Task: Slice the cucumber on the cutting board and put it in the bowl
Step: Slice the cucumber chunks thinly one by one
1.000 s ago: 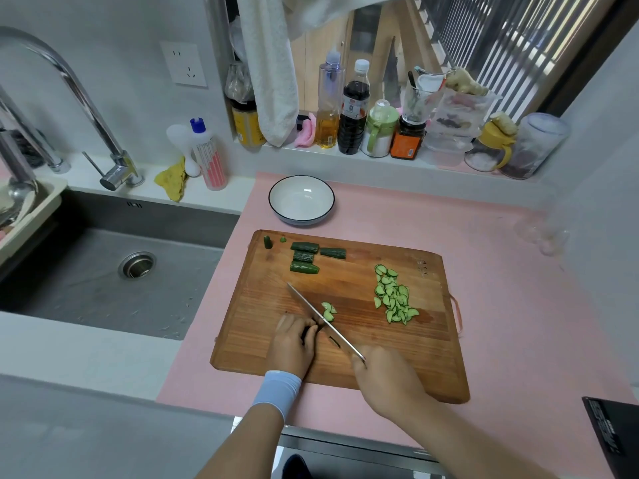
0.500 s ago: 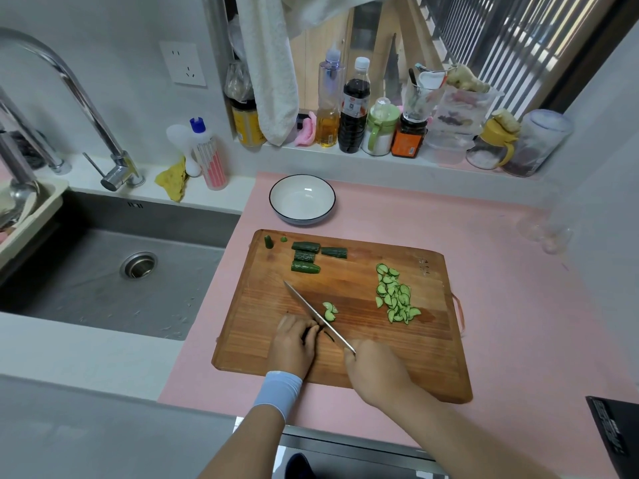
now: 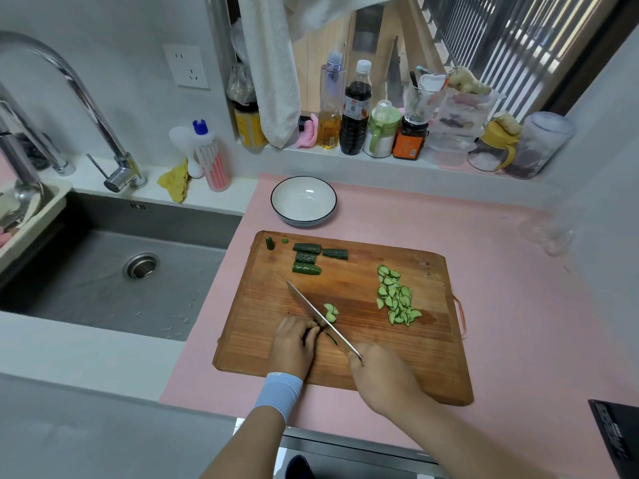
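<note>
Clearly, the left hand (image 3: 294, 344) curls over a cucumber piece (image 3: 331, 338) tight beside the knife (image 3: 320, 318) gripped by the right hand (image 3: 380, 378); a slip could nick those fingers (image 3: 311, 331).

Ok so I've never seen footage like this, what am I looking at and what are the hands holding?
No machine: these are a person's two bare hands, filmed by a camera worn on the head, looking down. On the pink mat lies a wooden cutting board, with a white dark-rimmed bowl behind it, empty. The right hand grips a steel knife; the left hand holds a dark green cucumber piece at the blade. A pile of pale cucumber slices lies to the right, uncut cucumber chunks at the far edge.
</note>
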A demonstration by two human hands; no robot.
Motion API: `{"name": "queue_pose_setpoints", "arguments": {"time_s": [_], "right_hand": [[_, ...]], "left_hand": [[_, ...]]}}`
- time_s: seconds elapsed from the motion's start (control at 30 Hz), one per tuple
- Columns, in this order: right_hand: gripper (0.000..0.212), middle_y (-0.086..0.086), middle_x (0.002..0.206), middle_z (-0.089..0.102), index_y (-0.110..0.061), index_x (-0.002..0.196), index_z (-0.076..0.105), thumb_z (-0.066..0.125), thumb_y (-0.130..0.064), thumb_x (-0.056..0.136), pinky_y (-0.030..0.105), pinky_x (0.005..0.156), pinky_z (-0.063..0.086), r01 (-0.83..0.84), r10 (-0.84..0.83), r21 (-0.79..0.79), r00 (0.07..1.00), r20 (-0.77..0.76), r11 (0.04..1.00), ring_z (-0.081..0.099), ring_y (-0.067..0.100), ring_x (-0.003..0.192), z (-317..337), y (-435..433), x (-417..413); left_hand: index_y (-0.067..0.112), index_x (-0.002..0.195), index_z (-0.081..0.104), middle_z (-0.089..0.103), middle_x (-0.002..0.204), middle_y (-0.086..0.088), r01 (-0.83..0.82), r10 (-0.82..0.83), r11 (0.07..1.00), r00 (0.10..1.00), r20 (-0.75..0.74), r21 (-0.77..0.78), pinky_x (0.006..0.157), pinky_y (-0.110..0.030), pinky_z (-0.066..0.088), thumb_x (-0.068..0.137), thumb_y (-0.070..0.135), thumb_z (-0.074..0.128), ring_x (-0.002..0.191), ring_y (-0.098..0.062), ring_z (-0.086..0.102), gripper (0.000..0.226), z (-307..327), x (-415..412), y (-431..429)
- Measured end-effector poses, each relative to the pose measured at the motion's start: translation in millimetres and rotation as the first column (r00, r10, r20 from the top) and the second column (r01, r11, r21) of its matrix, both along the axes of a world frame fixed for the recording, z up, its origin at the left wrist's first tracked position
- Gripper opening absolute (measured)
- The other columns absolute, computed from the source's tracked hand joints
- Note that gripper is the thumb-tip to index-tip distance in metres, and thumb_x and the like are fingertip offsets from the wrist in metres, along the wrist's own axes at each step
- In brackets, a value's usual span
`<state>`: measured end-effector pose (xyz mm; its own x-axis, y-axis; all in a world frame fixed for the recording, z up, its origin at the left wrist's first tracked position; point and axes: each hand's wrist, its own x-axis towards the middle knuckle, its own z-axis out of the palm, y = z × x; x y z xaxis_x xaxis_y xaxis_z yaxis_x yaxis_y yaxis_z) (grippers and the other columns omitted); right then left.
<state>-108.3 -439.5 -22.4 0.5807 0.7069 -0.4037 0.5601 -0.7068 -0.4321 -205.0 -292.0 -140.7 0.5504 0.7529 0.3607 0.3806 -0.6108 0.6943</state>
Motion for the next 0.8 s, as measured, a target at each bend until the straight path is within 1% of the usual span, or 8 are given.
{"name": "queue_pose_setpoints", "arguments": {"time_s": [0.07, 0.23, 0.4, 0.53, 0.6, 0.67, 0.8], "right_hand": [[0.034, -0.007, 0.069, 0.056, -0.025, 0.069, 0.046, 0.041, -0.035, 0.102, 0.031, 0.054, 0.037, 0.0, 0.0, 0.002, 1.0, 0.0, 1.0, 0.057, 0.021, 0.068, 2, -3, 0], [0.038, -0.008, 0.069, 0.055, -0.027, 0.065, 0.043, 0.042, -0.035, 0.102, 0.032, 0.06, 0.04, -0.001, 0.001, 0.013, 1.0, -0.01, 1.0, 0.059, 0.022, 0.073, 5, -8, 0], [0.036, -0.007, 0.07, 0.058, -0.026, 0.067, 0.046, 0.041, -0.035, 0.102, 0.032, 0.061, 0.043, 0.008, -0.008, 0.003, 1.0, -0.023, 1.0, 0.06, 0.021, 0.072, 4, -4, -1], [0.03, -0.006, 0.069, 0.057, -0.024, 0.075, 0.052, 0.041, -0.034, 0.102, 0.029, 0.053, 0.035, 0.013, -0.013, -0.008, 1.0, -0.028, 1.0, 0.059, 0.022, 0.07, -1, 4, -2], [0.028, -0.006, 0.071, 0.058, -0.024, 0.078, 0.053, 0.041, -0.034, 0.101, 0.03, 0.057, 0.036, 0.019, -0.02, -0.019, 0.999, -0.035, 1.0, 0.06, 0.024, 0.074, -3, 10, -3], [0.027, -0.005, 0.075, 0.062, -0.024, 0.083, 0.058, 0.041, -0.035, 0.101, 0.029, 0.062, 0.04, 0.026, -0.026, -0.026, 0.999, -0.034, 0.999, 0.063, 0.026, 0.078, -6, 13, -2], [0.028, -0.001, 0.082, 0.068, -0.023, 0.093, 0.065, 0.041, -0.036, 0.1, 0.03, 0.063, 0.041, 0.024, -0.024, -0.023, 0.999, -0.034, 0.999, 0.064, 0.027, 0.081, -7, 13, -1]], "left_hand": [[0.012, 0.079, 0.07, 0.063, 0.08, 0.003, 0.004, -0.004, 1.0, 1.0, -0.003, -0.007, 0.079, -0.019, 0.044, 0.078, 0.005, 0.079, 0.08, -0.015, 0.057, 0.012, -1, 0, 0], [0.013, 0.079, 0.07, 0.063, 0.081, 0.004, 0.018, -0.018, 1.0, 1.0, -0.005, -0.014, 0.078, -0.022, 0.046, 0.079, 0.007, 0.078, 0.081, -0.014, 0.056, 0.011, -2, 1, 2], [0.013, 0.078, 0.07, 0.062, 0.08, 0.005, 0.013, -0.013, 1.0, 1.0, -0.004, -0.024, 0.078, -0.017, 0.043, 0.079, 0.006, 0.078, 0.08, -0.011, 0.055, 0.011, 0, 0, 1], [0.013, 0.079, 0.071, 0.063, 0.08, 0.005, 0.016, -0.016, 1.0, 1.0, -0.021, -0.024, 0.08, -0.014, 0.041, 0.08, 0.008, 0.078, 0.081, -0.014, 0.056, 0.009, -2, 0, 2], [0.013, 0.079, 0.071, 0.064, 0.08, 0.004, 0.016, -0.017, 1.0, 1.0, -0.022, -0.023, 0.08, -0.013, 0.04, 0.079, 0.008, 0.078, 0.081, -0.013, 0.056, 0.009, -2, 1, 2], [0.012, 0.079, 0.071, 0.064, 0.081, 0.003, 0.021, -0.022, 1.0, 1.0, -0.014, -0.012, 0.081, -0.012, 0.04, 0.079, 0.006, 0.078, 0.082, -0.013, 0.055, 0.009, -2, 0, 1], [0.01, 0.083, 0.072, 0.063, 0.084, 0.003, 0.037, -0.037, 0.999, 0.999, 0.002, 0.015, 0.083, -0.015, 0.043, 0.079, 0.003, 0.077, 0.084, -0.013, 0.056, 0.009, -2, -3, 0]]}}
